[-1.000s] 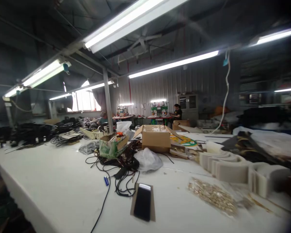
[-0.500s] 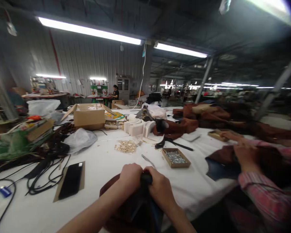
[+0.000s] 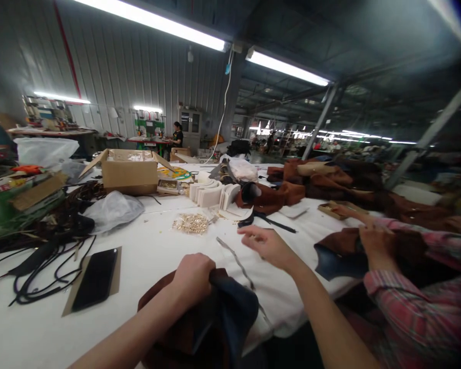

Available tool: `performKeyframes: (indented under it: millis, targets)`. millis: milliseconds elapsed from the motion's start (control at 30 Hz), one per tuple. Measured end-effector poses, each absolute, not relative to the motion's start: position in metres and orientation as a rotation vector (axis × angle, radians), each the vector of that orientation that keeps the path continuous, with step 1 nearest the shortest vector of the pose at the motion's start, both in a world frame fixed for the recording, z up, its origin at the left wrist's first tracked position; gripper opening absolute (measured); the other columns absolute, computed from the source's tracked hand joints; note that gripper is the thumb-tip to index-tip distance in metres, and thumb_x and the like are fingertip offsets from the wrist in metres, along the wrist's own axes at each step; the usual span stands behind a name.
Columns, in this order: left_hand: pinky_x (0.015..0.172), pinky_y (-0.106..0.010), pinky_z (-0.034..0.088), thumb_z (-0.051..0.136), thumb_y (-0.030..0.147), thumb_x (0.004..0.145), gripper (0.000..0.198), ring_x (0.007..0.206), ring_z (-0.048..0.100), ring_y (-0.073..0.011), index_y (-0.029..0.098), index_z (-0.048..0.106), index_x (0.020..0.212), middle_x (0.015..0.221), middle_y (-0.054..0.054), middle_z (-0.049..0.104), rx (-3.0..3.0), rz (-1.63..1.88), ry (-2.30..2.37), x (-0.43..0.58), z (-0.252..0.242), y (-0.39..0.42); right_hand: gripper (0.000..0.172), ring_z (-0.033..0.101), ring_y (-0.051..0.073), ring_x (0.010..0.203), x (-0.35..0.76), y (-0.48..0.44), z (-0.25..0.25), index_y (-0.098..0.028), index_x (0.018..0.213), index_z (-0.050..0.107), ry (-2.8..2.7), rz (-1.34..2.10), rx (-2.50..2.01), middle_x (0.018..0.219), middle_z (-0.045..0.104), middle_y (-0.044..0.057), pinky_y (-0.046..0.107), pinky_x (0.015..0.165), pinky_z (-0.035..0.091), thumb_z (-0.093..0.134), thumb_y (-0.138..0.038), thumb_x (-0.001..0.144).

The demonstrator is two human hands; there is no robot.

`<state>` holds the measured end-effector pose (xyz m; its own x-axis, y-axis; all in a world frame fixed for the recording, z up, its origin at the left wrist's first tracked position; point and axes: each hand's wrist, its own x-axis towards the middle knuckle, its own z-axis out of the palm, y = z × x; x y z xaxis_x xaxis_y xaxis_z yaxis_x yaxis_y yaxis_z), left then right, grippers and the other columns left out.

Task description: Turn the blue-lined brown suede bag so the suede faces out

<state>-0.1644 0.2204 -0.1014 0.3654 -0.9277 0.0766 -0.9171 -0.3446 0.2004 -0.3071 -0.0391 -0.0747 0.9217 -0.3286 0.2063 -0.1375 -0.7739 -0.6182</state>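
The left hand (image 3: 195, 274) had its grip closed firmly on the top rim of a leather piece (image 3: 234, 307) at the near edge of the counter (image 3: 153, 261). With one hand holding it, the piece could have twisted or slid off that edge if the hold slackened; how much overhung was unclear. It looked supple and slightly shiny, brown on one face and dark blue on the other, bunched in rounded folds.

The right hand (image 3: 267, 246) hovered beyond it, its fingers half spread and nothing visible between them. A low sweep might have knocked the thin grey strip (image 3: 236, 260) lying below, or caught the flat black strap (image 3: 280, 225) just past the fingertips.

Toward the left edge, a smooth, glassy phone (image 3: 95, 279) lay beside tangled, rope-like cords (image 3: 26, 287); a tug on those could probably have shifted it. To the right, a co-worker's plaid sleeve (image 3: 392, 297) was near enough that elbows might have bumped.

Farther in, small gold pieces (image 3: 191, 224) lay heaped, easily scattered by a brush. Behind them stood matte, curved white pads (image 3: 205, 192), then a square-cornered cardboard box (image 3: 129, 174) with its flaps splayed.
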Motion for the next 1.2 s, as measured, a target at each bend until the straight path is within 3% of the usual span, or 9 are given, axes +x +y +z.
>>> performKeyframes:
  millis: [100,267,533,733,967,1200]
  targets:
    - [0.075,-0.041,0.054,0.064,0.015,0.069,0.021,0.094,0.078,-0.034,0.023,0.074,0.085,0.095,-0.009,0.081,2.307,-0.09,-1.821,-0.176,-0.088,0.225,0.034,0.061,0.031,0.125,-0.269,-0.094,-0.081,-0.021,0.114,0.086,0.689,-0.447,-2.937,0.128,0.081,0.014,0.044,0.11,0.042,0.053,-0.026,0.106]
    - [0.067,-0.041,0.047,0.066,0.012,0.068,0.019,0.086,0.075,-0.0306,0.023,0.07,0.082,0.09,-0.004,0.079,2.14,-0.124,-2.137,-0.182,-0.074,0.236,0.032,0.061,0.029,0.12,-0.223,-0.127,-0.116,-0.022,0.102,0.087,0.655,0.024,-3.375,0.115,0.083,0.013,0.042,0.102,0.035,0.057,-0.012,0.1]
    - [0.07,-0.042,0.037,0.071,0.01,0.083,0.018,0.086,0.063,-0.0245,0.024,0.061,0.09,0.094,0.0,0.072,2.081,0.037,-2.195,-0.178,-0.1,0.248,0.034,0.067,0.03,0.118,-0.196,-0.133,-0.156,-0.008,0.107,0.084,0.669,0.04,-3.423,0.114,0.081,0.024,0.041,0.103,0.036,0.052,-0.006,0.097]
    - [0.083,-0.045,0.035,0.074,0.029,0.101,0.019,0.088,0.054,-0.0228,0.023,0.058,0.094,0.095,0.002,0.068,2.01,0.1,-2.009,-0.19,-0.114,0.263,0.03,0.069,0.03,0.115,-0.185,-0.152,-0.157,-0.009,0.111,0.083,0.629,0.067,-3.39,0.116,0.081,0.023,0.042,0.104,0.037,0.056,-0.015,0.098]
    - [0.087,-0.046,0.034,0.057,0.01,0.103,0.013,0.087,0.05,-0.0235,0.021,0.06,0.096,0.091,-0.002,0.063,1.938,0.237,-1.853,-0.206,-0.132,0.273,0.029,0.069,0.029,0.115,-0.171,-0.154,-0.156,-0.007,0.11,0.082,0.572,0.126,-3.347,0.118,0.08,0.024,0.045,0.115,0.03,0.058,-0.011,0.095]
    - [0.085,-0.047,0.035,0.057,0.0,0.09,0.03,0.088,0.055,-0.0249,0.022,0.064,0.11,0.094,-0.003,0.067,1.88,0.274,-1.807,-0.209,-0.136,0.275,0.028,0.07,0.028,0.112,-0.179,-0.147,-0.149,-0.007,0.104,0.082,0.607,0.073,-3.288,0.115,0.081,0.023,0.047,0.117,0.03,0.057,-0.006,0.092]
